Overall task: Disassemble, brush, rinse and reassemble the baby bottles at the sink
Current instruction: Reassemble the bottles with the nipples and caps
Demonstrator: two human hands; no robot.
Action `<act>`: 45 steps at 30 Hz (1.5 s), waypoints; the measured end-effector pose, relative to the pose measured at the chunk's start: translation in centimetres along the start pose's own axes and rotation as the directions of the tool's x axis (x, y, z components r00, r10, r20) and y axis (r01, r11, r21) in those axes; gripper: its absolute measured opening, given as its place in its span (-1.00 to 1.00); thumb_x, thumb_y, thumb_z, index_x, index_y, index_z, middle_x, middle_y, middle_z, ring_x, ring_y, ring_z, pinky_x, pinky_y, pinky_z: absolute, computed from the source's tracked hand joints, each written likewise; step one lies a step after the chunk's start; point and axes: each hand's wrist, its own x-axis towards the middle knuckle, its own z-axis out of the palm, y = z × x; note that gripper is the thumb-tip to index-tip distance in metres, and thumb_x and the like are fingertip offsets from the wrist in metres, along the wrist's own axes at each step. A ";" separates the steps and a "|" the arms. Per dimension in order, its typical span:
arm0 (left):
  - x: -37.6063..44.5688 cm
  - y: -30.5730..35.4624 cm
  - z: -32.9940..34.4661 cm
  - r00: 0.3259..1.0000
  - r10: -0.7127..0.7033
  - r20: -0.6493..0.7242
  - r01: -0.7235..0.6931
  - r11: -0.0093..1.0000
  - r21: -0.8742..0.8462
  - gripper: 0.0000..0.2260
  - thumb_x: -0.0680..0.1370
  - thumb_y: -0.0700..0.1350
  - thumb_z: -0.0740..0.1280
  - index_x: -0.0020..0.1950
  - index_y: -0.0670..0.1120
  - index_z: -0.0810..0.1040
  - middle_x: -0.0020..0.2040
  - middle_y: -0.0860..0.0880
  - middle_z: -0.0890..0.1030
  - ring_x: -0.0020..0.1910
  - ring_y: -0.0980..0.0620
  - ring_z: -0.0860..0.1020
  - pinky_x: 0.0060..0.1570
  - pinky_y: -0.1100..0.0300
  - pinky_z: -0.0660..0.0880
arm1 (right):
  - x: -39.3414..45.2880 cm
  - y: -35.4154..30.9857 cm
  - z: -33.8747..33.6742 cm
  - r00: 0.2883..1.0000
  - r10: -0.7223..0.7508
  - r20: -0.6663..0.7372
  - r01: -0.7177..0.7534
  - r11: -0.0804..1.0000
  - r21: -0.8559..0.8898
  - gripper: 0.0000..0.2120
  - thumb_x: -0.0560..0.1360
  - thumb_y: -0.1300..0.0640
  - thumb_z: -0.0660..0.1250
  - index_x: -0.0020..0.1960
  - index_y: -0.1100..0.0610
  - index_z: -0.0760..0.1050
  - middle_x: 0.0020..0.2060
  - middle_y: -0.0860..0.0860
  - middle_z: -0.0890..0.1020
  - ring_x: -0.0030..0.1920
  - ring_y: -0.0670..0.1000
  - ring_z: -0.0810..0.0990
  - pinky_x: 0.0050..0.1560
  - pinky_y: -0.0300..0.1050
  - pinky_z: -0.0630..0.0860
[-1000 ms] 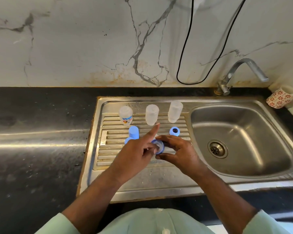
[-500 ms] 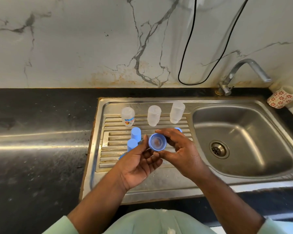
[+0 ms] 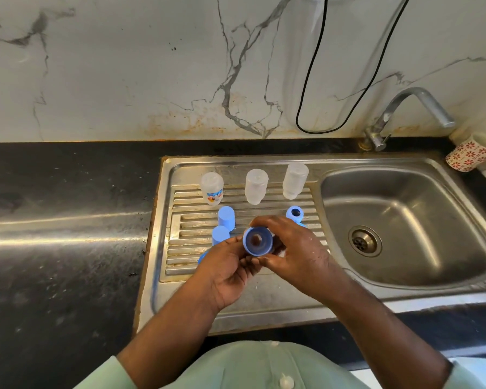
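Bottles first: we count three clear bottle bodies standing mouth-down in a row at the back of the ribbed drainboard (image 3: pixel 180 270), the left bottle (image 3: pixel 212 188) printed with a small picture, the middle bottle (image 3: pixel 255 186) and the right bottle (image 3: pixel 293 180) plain. Blue caps number two, the rear cap (image 3: pixel 226 217) and the front cap (image 3: pixel 220 234), upright just left of our hands. Blue collar rings number two for certain: one ring (image 3: pixel 294 213) lies on the ribs behind our right hand (image 3: pixel 295 248), and the held ring (image 3: pixel 257 242) faces us above the drainboard, pinched by that hand's thumb and curled fingers. Our left hand (image 3: pixel 230 265) cups it from below, fingers bent against its rim. A blue scrap (image 3: pixel 202 258) peeks beside the left wrist; we cannot tell what it is. To the right lie the basin (image 3: pixel 404 265), the tap (image 3: pixel 404 108) and a patterned mug (image 3: pixel 466 157).
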 end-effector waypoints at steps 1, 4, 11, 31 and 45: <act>0.0 -0.2 0.0 0.999 0.032 -0.039 -0.031 0.999 0.029 -0.91 0.56 -0.35 0.30 -0.08 -0.22 0.58 -0.20 -0.17 0.63 -0.26 0.02 0.53 -0.33 0.26 0.51 | 0.1 0.0 0.2 1.000 -0.016 0.011 0.016 1.000 -0.018 -0.58 0.46 0.10 0.46 0.30 0.05 0.48 0.14 -0.10 0.58 0.01 -0.21 0.52 -0.01 -0.42 0.48; -0.3 -0.7 0.0 0.967 0.223 -0.122 -0.200 0.964 0.176 -0.90 0.58 -0.30 0.32 -0.09 -0.22 0.62 -0.30 -0.10 0.66 -0.33 0.03 0.57 -0.32 0.21 0.51 | 0.5 -0.2 0.7 1.000 -0.027 0.010 0.027 0.999 -0.034 -0.60 0.48 0.11 0.45 0.30 0.07 0.49 0.15 -0.05 0.59 0.06 -0.18 0.51 0.06 -0.34 0.49; -1.5 0.6 0.5 0.995 -0.048 -0.090 0.043 0.997 -0.058 -0.88 0.57 -0.37 0.28 -0.14 -0.27 0.56 -0.36 -0.16 0.65 -0.45 0.00 0.64 -0.45 0.25 0.55 | 0.6 -0.2 1.1 0.996 -0.073 0.042 0.075 0.995 -0.059 -0.57 0.46 0.19 0.45 0.32 0.09 0.49 0.16 -0.02 0.59 0.11 -0.10 0.55 0.10 -0.30 0.50; -1.4 0.5 0.8 0.977 0.181 -0.116 -0.167 0.978 0.124 -0.85 0.62 -0.25 0.29 -0.10 -0.15 0.62 -0.35 -0.07 0.62 -0.37 0.04 0.52 -0.41 0.26 0.39 | 2.1 -1.8 -0.2 0.933 0.335 0.132 -0.350 0.754 0.556 -0.82 0.35 0.31 0.53 -0.10 0.18 0.60 -0.10 0.07 0.68 -0.27 -0.05 0.61 -0.34 -0.31 0.51; -1.1 1.7 -0.5 0.989 -0.091 0.120 0.082 0.994 0.076 -0.58 0.42 0.10 0.43 0.12 -0.17 0.64 -0.04 -0.17 0.63 -0.19 -0.01 0.57 -0.29 0.14 0.50 | 2.2 -1.9 -1.4 0.925 0.367 0.098 -0.342 0.692 0.636 -0.81 0.45 0.26 0.45 0.02 0.04 0.69 -0.14 -0.12 0.72 -0.12 -0.10 0.69 -0.23 -0.30 0.57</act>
